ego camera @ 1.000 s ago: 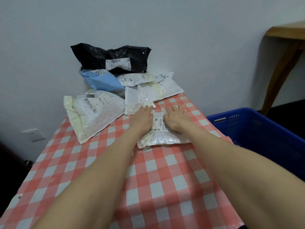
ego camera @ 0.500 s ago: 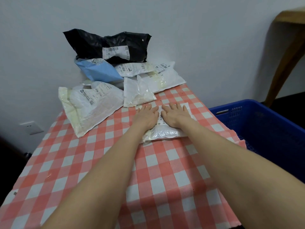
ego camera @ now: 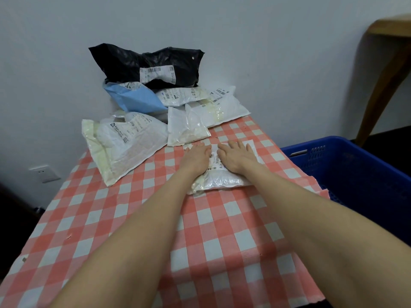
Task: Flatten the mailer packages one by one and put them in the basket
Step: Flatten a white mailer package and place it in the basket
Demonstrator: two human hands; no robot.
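A small white mailer [ego camera: 219,180] with a barcode label lies flat on the red-and-white checked table [ego camera: 133,218]. My left hand [ego camera: 195,157] and my right hand [ego camera: 236,155] rest palm-down on it side by side, fingers spread toward the wall. Behind them is a pile of several more mailers: a large white one [ego camera: 126,145] at the left, a small white one [ego camera: 186,130], a blue one [ego camera: 138,97], a black one [ego camera: 146,63] leaning on the wall and white ones [ego camera: 222,107] at the right. The blue basket [ego camera: 347,174] stands beside the table's right edge.
A grey wall runs close behind the pile, with a socket [ego camera: 43,173] low at the left. A wooden table leg [ego camera: 387,85] stands beyond the basket at the far right. The checked cloth nearest me bears only my forearms.
Both hands stay pressed on the small white mailer, having slid together and slightly toward the wall. The camera view has shifted a little.
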